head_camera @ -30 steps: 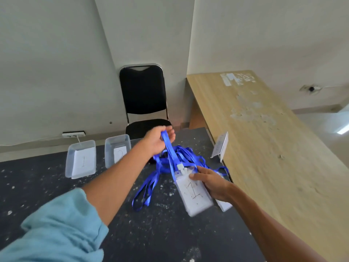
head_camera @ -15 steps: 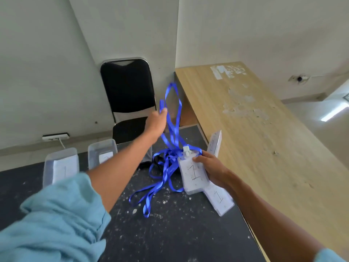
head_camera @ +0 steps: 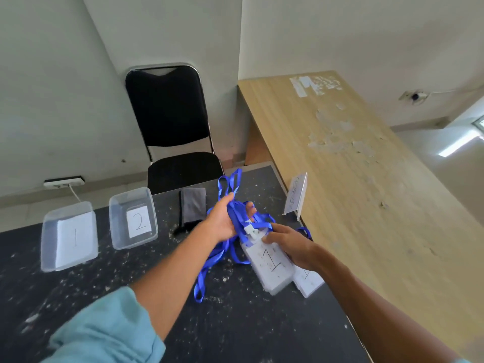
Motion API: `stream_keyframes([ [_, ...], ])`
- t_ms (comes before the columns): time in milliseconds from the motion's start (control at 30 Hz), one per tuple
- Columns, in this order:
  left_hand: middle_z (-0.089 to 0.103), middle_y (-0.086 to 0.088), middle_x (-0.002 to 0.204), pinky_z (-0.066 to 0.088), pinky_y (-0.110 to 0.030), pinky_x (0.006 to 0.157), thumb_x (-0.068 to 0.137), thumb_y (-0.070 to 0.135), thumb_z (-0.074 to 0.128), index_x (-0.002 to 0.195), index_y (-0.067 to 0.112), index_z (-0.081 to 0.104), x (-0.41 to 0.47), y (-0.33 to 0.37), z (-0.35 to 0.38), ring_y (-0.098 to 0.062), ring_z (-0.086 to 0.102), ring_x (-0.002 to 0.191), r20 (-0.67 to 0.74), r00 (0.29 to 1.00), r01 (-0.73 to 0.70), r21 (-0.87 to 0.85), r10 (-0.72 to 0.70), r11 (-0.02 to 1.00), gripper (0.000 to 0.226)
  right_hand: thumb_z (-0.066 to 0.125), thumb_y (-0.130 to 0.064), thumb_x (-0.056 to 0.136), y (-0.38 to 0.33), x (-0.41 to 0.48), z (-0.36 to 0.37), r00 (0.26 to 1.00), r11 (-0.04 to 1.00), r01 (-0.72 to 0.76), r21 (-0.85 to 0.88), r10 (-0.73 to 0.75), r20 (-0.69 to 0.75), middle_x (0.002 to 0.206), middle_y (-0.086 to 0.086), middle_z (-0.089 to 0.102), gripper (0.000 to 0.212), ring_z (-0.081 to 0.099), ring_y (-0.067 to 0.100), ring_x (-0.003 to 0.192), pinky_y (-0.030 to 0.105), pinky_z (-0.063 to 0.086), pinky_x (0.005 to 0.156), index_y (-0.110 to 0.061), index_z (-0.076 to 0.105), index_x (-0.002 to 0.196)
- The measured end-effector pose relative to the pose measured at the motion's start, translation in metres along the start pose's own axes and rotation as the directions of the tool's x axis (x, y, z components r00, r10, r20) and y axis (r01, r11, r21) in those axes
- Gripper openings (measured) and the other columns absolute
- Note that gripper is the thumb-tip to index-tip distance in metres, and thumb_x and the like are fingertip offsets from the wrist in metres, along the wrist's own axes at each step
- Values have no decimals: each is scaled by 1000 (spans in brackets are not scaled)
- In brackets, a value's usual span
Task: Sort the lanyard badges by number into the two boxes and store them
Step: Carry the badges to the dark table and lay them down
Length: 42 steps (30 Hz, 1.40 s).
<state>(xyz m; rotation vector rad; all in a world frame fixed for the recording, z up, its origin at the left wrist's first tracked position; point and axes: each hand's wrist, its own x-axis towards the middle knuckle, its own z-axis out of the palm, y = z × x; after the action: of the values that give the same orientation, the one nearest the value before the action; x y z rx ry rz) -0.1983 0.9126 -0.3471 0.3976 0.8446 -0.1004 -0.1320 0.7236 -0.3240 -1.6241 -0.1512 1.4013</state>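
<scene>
Barely begun, by the look of things: no strap and no badge inside box 1 or box 2, only a paper number in each, both open-topped and side by side at the far left of the dark tabletop. Fingers of the left hand curled round a bunch of blue lanyard strap, with loops sticking up past the knuckles and a long tail hanging down to the surface. In the right hand, gripped by its top end near the white clip, the badge marked 1; hard to say whether lifted clear or resting on its lower edge. Beneath it, partly covered, a second badge, apparently also a 1. Left to do, presumably: freeing this strap from the tangle, carrying the badge well across to box 1, then the same for the rest, then storing the boxes. Pale flecks all over the dark surface; on it also a folded grey cloth and a small white card standing at the right edge. Alongside on the right, a pale wooden tabletop with peeling patches. Behind, a black chair against plain off-white walls, and a wall socket low on the left.
</scene>
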Motion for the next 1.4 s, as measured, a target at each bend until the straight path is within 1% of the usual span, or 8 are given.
stream_keyframes([
  [267,65,-13,98,52,-40,78,106,18,37,96,7,51,-4,73,67,-25,65,84,13,964,-248,415,267,875,21,53,-18,99,14,9,-28,986,997,-2,-82,-11,-163,112,4,72,28,72,24,98,46,57,91,-33,56,122],
  [367,61,-10,95,47,-40,84,105,23,40,90,16,52,2,61,64,-24,59,84,-10,968,-188,632,250,752,20,51,-19,98,20,14,-31,966,986,-41,-162,-2,-257,109,3,71,28,72,21,93,40,60,82,-30,53,123],
  [467,39,-1,72,31,-27,61,101,33,44,80,22,41,16,24,38,-15,36,60,-118,970,-42,783,214,621,24,50,-20,99,27,17,-38,953,960,-96,-263,12,-304,102,-1,69,26,71,15,85,29,59,69,-28,49,124],
  [667,46,-4,68,41,-26,55,96,19,40,83,14,53,34,-100,-5,-19,44,55,-295,913,11,708,282,706,19,44,-16,95,46,20,-62,921,820,-154,-551,-83,-381,106,6,60,24,59,17,88,35,50,81,-22,46,118],
  [833,66,-14,98,58,-42,80,96,27,42,102,5,61,36,-183,-1,-30,66,83,-360,897,54,666,257,744,29,42,-21,95,66,21,-67,883,674,-271,-687,-110,-456,130,15,43,44,38,37,122,41,32,103,-19,40,139],
  [1033,75,-8,94,58,-46,85,80,37,42,96,10,68,57,-212,-18,-28,71,88,-323,911,14,646,257,763,41,49,-25,90,86,17,-52,879,756,-231,-612,-107,-465,130,14,46,39,48,35,116,45,40,102,-14,46,127],
  [1267,70,-12,99,43,-31,67,97,21,46,104,9,67,2,-155,-41,-31,66,90,-370,777,1,810,509,587,25,50,-13,87,84,29,10,900,887,-46,-459,-163,-405,123,7,51,39,55,24,110,40,46,97,-13,47,125],
  [1400,71,-5,101,45,-29,69,96,15,44,104,17,69,-18,-129,-63,-23,65,88,-283,791,-18,875,542,484,26,50,-7,90,79,42,39,888,915,35,-402,-212,-407,122,3,57,38,57,18,105,33,48,91,-17,48,126],
])
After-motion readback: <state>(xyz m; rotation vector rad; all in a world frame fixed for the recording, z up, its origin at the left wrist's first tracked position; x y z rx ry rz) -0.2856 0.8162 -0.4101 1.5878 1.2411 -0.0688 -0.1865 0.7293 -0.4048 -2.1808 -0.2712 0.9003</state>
